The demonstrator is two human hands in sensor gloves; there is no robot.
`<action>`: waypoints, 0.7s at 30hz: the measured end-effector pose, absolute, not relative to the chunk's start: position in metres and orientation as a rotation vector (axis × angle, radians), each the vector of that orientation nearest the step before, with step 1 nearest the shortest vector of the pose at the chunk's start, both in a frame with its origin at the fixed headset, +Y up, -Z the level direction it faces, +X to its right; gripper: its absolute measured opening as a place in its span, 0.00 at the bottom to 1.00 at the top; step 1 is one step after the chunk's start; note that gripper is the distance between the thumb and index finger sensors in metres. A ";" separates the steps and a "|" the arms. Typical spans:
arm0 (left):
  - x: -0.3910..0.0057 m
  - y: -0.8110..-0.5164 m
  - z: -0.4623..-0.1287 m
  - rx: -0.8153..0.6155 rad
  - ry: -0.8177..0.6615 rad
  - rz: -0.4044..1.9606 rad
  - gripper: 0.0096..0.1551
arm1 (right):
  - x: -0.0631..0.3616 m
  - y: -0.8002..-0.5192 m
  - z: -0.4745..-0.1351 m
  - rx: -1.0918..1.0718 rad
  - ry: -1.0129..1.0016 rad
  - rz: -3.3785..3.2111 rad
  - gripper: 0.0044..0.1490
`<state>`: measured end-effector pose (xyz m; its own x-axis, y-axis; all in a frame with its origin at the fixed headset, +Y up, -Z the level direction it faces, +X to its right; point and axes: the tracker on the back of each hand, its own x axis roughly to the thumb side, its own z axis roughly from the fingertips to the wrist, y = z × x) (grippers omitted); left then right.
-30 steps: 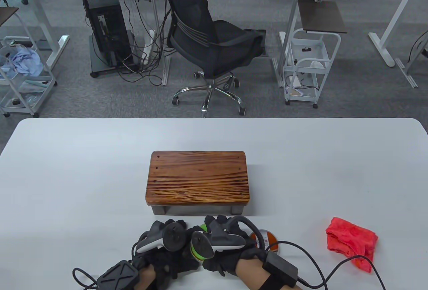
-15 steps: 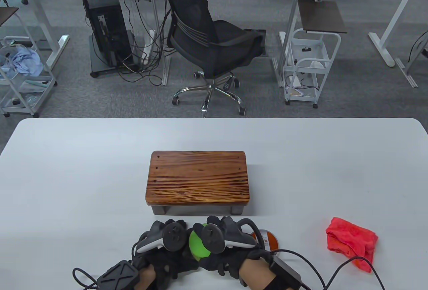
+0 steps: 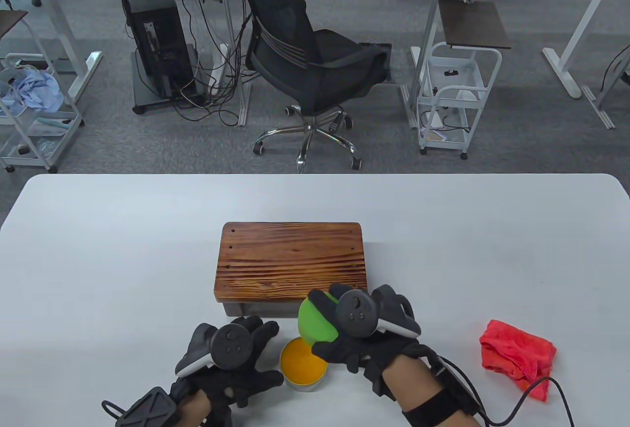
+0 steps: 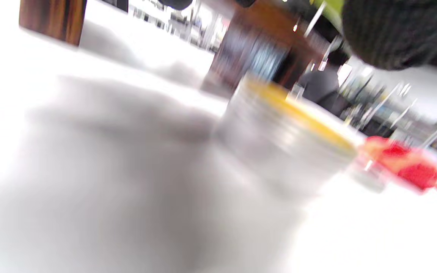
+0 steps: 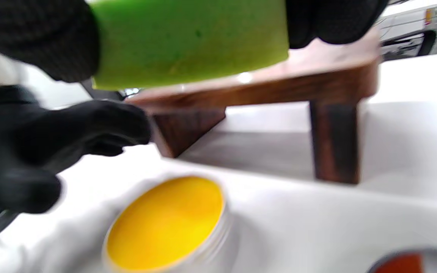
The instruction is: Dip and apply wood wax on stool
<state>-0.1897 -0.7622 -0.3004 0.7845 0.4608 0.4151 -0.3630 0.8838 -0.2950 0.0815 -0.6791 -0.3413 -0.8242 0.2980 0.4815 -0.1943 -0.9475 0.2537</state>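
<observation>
The wooden stool stands mid-table. An open tin of yellow wax sits just in front of it, and also shows in the right wrist view and, blurred, in the left wrist view. My right hand grips a round green sponge above the tin, near the stool's front edge; the sponge hangs over the stool's seat. My left hand lies open just left of the tin, fingers spread, apart from it.
A crumpled red cloth lies at the right front of the white table. An orange tin lid lies right of the tin, hidden under my right hand in the table view. An office chair stands beyond the table.
My right hand has lifted the green sponge out of the tin and up toward the stool's front edge. My left hand has come off the tin and shifted left, baring the yellow wax.
</observation>
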 end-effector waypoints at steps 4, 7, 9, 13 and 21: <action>-0.213 -0.724 -0.315 0.058 -0.419 0.483 0.62 | 0.101 -0.661 -0.378 0.605 0.233 2.828 0.67; -0.229 -0.718 -0.338 0.093 -0.317 0.505 0.62 | 0.107 -0.658 -0.402 0.493 0.236 2.929 0.67; -0.240 -0.722 -0.357 0.066 -0.220 0.534 0.63 | 0.110 -0.658 -0.419 0.425 0.247 3.005 0.67; -0.253 -0.745 -0.389 -0.026 -0.098 0.591 0.65 | 0.114 -0.665 -0.447 0.281 0.323 3.053 0.66; -0.260 -0.776 -0.405 -0.098 -0.068 0.705 0.66 | 0.118 -0.683 -0.474 0.173 0.438 3.065 0.66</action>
<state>-0.2595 -0.7759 -0.4048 0.7599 0.6494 0.0293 -0.6431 0.7575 -0.1126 0.1178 -0.6826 -0.4739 -0.9929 0.0556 0.1048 -0.0240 -0.9594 0.2812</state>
